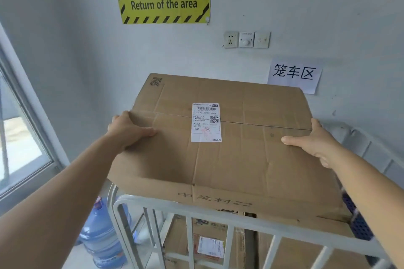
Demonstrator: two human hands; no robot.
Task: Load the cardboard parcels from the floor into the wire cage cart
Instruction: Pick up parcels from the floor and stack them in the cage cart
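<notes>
Your left hand [129,130] and right hand [314,142] grip the big box [218,155] by its sides, up over the cart [175,207] rail — next, lower it flat onto the boxes [209,244] inside.

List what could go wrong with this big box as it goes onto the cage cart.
1. The large cardboard box sits above the cart's top rail and looks wider than the opening, so it may catch or tip rather than settle.
2. The left hand and right hand hold only its side edges, thumbs on top; it could slip.
3. It may crush the labelled parcel below it.
</notes>
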